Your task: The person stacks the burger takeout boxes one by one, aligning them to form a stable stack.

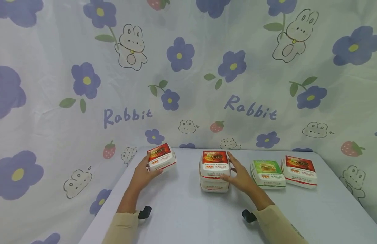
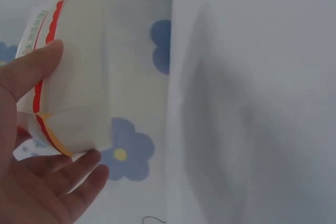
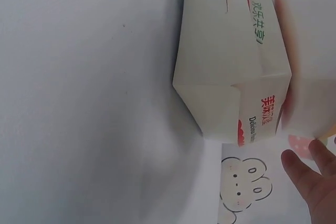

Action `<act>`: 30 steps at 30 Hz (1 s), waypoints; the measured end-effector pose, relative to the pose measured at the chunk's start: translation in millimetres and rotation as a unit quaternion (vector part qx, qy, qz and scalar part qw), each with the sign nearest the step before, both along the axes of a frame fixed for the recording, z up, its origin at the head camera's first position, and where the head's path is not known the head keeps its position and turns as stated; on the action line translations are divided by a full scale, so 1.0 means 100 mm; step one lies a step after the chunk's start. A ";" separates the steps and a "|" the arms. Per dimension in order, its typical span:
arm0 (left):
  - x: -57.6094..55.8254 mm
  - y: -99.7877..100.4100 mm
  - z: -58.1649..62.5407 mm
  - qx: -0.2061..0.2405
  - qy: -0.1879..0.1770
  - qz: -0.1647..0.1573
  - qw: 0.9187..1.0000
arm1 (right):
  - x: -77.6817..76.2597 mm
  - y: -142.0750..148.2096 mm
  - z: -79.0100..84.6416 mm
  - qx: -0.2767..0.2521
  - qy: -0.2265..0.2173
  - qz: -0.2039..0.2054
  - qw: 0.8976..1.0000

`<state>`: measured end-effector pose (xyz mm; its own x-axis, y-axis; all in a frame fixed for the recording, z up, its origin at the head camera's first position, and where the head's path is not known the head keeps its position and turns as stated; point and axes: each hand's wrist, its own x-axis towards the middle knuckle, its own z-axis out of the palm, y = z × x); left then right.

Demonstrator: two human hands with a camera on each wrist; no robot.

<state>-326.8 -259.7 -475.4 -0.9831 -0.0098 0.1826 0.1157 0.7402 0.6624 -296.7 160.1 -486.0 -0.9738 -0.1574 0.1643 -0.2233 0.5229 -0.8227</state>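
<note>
A red-topped burger box [image 1: 162, 158] is gripped by my left hand [image 1: 142, 175], tilted and raised off the table at the left. In the left wrist view, the thumb presses one side of that box [image 2: 79, 61] and the fingers support another. My right hand [image 1: 242, 177] holds the red-topped upper burger box [image 1: 215, 165] of a two-high stack in the middle, thumb at the front and fingers toward the back right. Beneath it, the lower burger box [image 1: 214, 187] stands on the table; the right wrist view shows its side [image 3: 220, 51] up close.
Right of the stack, a green-topped burger box [image 1: 268, 174] sits beside another red-topped one [image 1: 299, 171] on the white table [image 1: 182, 217]. Behind the table hangs a curtain [image 1: 188, 84] printed with flowers and rabbits.
</note>
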 end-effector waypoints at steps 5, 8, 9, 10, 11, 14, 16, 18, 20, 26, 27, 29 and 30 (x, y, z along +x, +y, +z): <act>0.04 0.17 0.18 -0.004 0.030 -0.014 0.999 | 0.00 0.00 0.03 0.000 -0.001 -0.003 1.000; 0.05 0.26 0.28 -0.005 0.046 -0.025 0.999 | 0.02 0.01 0.05 0.002 -0.002 -0.005 1.000; 0.05 0.29 0.30 -0.006 0.049 -0.029 0.998 | 0.02 0.01 0.06 0.003 -0.003 -0.006 1.000; 0.05 0.32 0.33 -0.008 0.051 -0.032 0.998 | 0.02 0.01 0.07 0.004 -0.003 -0.007 1.000; 0.05 0.35 0.36 -0.007 0.052 -0.035 0.998 | 0.02 0.01 0.07 0.005 -0.004 -0.006 1.000; 0.05 0.44 0.42 -0.008 0.055 -0.045 0.997 | 0.02 0.02 0.09 0.004 -0.002 -0.003 1.000; 0.05 0.49 0.46 -0.005 0.058 -0.052 0.997 | 0.01 0.02 0.09 0.002 0.002 0.000 1.000; 0.05 0.55 0.50 -0.003 0.061 -0.059 0.996 | 0.00 0.03 0.10 0.000 0.008 0.003 1.000; 0.05 0.60 0.53 -0.001 0.064 -0.067 0.996 | 0.00 0.03 0.11 0.001 0.010 0.004 1.000; 0.03 0.75 0.59 -0.004 0.086 -0.082 0.993 | 0.01 0.03 0.11 0.010 0.013 0.010 1.000; 0.02 0.77 0.60 -0.001 0.085 -0.084 0.993 | 0.01 0.03 0.11 0.009 0.016 0.011 1.000; 0.02 0.83 0.64 0.015 0.080 -0.088 0.993 | 0.01 0.04 0.10 0.005 0.022 0.014 1.000; 0.03 0.86 0.67 0.024 0.075 -0.091 0.993 | 0.01 0.05 0.10 0.002 0.025 0.014 1.000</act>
<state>-324.0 -173.3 -408.9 -0.9311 0.1525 0.3314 0.3445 0.6664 0.6612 -295.9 165.3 -476.0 -0.9595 -0.1862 0.2114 -0.2788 0.5192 -0.8079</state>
